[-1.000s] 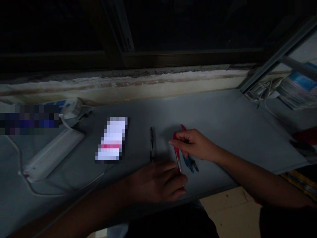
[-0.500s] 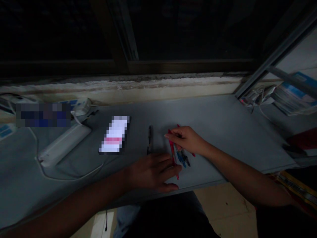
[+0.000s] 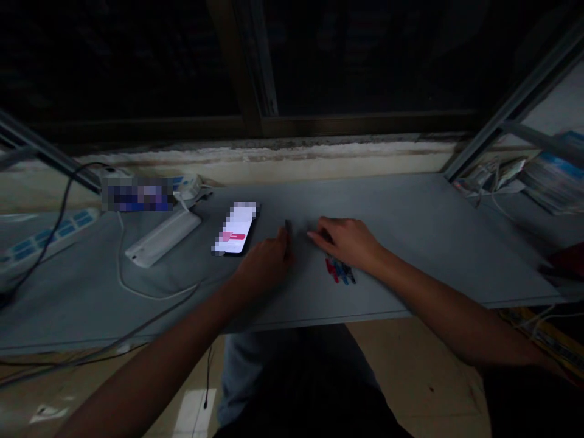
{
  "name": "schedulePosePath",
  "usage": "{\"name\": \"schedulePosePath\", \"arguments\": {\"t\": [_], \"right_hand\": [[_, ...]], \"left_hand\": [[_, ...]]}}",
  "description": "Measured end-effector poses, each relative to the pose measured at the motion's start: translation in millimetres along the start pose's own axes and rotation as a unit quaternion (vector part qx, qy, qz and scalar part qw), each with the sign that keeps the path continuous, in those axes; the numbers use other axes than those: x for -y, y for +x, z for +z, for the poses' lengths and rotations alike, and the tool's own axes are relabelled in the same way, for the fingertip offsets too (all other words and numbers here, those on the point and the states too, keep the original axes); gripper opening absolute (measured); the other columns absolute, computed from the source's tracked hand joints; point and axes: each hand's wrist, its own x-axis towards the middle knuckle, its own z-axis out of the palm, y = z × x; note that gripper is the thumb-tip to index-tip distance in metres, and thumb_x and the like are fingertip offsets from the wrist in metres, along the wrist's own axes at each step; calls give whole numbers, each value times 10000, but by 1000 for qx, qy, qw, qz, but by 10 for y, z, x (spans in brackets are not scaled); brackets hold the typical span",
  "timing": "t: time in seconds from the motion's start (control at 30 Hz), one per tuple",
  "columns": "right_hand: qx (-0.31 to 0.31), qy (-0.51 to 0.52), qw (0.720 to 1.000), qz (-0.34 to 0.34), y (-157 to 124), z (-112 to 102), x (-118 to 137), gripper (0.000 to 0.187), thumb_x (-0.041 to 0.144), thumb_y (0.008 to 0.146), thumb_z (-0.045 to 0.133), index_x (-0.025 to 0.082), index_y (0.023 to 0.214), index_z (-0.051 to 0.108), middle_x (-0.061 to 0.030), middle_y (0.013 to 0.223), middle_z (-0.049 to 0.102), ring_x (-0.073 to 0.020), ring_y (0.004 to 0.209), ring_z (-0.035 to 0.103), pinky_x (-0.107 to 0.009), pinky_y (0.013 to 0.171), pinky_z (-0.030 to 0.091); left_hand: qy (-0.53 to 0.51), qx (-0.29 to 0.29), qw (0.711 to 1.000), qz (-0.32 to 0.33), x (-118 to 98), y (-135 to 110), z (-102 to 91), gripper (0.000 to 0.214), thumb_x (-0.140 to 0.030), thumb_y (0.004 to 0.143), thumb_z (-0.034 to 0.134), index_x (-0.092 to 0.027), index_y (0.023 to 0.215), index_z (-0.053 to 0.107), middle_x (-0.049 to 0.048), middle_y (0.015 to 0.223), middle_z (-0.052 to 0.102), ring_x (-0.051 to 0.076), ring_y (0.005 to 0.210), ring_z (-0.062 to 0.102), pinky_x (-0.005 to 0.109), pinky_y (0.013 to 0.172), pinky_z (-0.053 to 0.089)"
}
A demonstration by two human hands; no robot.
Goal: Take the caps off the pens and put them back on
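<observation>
My left hand (image 3: 268, 263) is closed on a dark pen (image 3: 288, 225); its upper end shows above my fingers and the rest is hidden behind them. To the right, my right hand (image 3: 349, 239) hovers low over the desk, fingers bent, with a gap between thumb and forefinger and nothing visible between them. Beneath it lies a small bunch of pens, among them a red pen (image 3: 332, 270) and a blue pen (image 3: 344, 274). My right hand covers their far ends.
A lit phone (image 3: 238, 228) lies left of my hands on the grey desk (image 3: 292, 304). Farther left are a white elongated box (image 3: 163, 237), a power strip (image 3: 50, 240) and loose cables. Stacked books or papers (image 3: 554, 179) stand at the far right, below a metal frame.
My left hand has gone from the red pen to the dark pen. My right hand has let go of the red pen, which now lies beside the others. The camera view has shifted.
</observation>
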Motion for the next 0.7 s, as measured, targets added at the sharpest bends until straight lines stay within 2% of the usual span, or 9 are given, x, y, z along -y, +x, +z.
{"name": "schedulePosePath", "arguments": {"t": [0.1, 0.2, 0.3, 0.37, 0.5, 0.6, 0.7], "right_hand": [[37, 40, 998, -25, 51, 45, 99, 438, 519, 1097, 762, 202, 833, 614, -25, 792, 632, -155, 721, 472, -341, 747, 231], [60, 109, 992, -21, 136, 49, 164, 599, 692, 1063, 745, 206, 757, 576, 2, 704, 557, -143, 690, 480, -324, 712, 265], [116, 205, 972, -16, 202, 6, 217, 773, 885, 1044, 587, 226, 647, 511, 30, 573, 481, -118, 567, 458, -301, 624, 324], [143, 271, 952, -10, 228, -14, 242, 817, 937, 1050, 473, 258, 600, 404, 63, 497, 388, -93, 476, 377, -286, 556, 335], [102, 374, 922, 21, 261, 25, 217, 743, 809, 1118, 474, 290, 624, 278, 119, 474, 244, -67, 426, 249, -259, 481, 275], [58, 417, 905, 58, 254, 77, 146, 725, 688, 1158, 496, 279, 590, 306, 110, 453, 278, -62, 398, 267, -260, 470, 279], [28, 433, 896, 96, 216, 89, 98, 772, 736, 1114, 596, 257, 553, 368, 95, 428, 342, -57, 384, 324, -260, 475, 305]], "left_hand": [[-50, -10, 999, 16, 16, -53, -49, 237, -217, 1077, 534, -167, 1304, 585, 42, 784, 745, 242, 676, 761, 322, 686, 538], [-104, -31, 992, 65, 12, -177, -118, 185, -269, 1110, 484, -208, 1278, 533, 22, 858, 737, 211, 734, 762, 302, 694, 543], [-143, -40, 980, 132, 5, -286, -172, 127, -315, 1090, 516, -241, 1194, 525, 15, 941, 729, 195, 833, 763, 307, 769, 594], [-155, -42, 973, 168, 8, -302, -202, 122, -322, 1080, 539, -245, 1174, 542, 12, 963, 721, 189, 848, 757, 311, 788, 609], [-142, -65, 970, 189, 41, -175, -259, 229, -339, 1104, 552, -215, 1296, 563, 6, 916, 709, 193, 764, 732, 299, 703, 579], [-116, -75, 971, 196, 87, -42, -266, 281, -393, 1137, 558, -214, 1348, 608, 7, 897, 725, 207, 731, 741, 303, 686, 589], [-100, -85, 967, 217, 154, 29, -203, 279, -436, 1144, 574, -216, 1273, 686, 74, 1003, 789, 265, 854, 801, 355, 761, 645]]}}
